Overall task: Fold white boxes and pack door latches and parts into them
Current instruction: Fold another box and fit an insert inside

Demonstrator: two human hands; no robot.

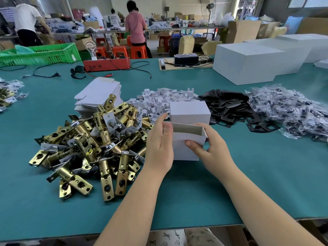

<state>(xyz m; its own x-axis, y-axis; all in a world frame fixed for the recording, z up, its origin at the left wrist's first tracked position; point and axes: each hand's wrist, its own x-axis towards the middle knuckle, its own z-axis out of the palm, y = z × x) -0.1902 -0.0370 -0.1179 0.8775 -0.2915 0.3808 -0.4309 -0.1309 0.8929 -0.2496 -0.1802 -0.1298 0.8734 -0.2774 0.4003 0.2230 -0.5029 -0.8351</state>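
Standing upright on the bench (248, 183), the half-folded white box (184, 148) has its open mouth pointing up and slightly away from the person, its long axis running left to right. The left hand (160, 142) lies flat against the box's left end, fingers straight and raised. The right hand (211, 146) grips the right end, thumb pressed on the near wall and fingers curled round the far corner. Just behind the box sits a closed white box (190, 110). To the box's left, touching the left hand's side, sprawls a heap of brass door latches (92, 139). Behind those lies a stack of flat box blanks (101, 95); behind the box, a pile of small white card inserts (159, 98). To the box's right are black strike plates (230, 107), then bagged parts (291, 110). The bench top is teal matting. Farther back stand large white cartons (248, 63), a green crate (42, 54), orange stools (138, 51), and people working at other tables.
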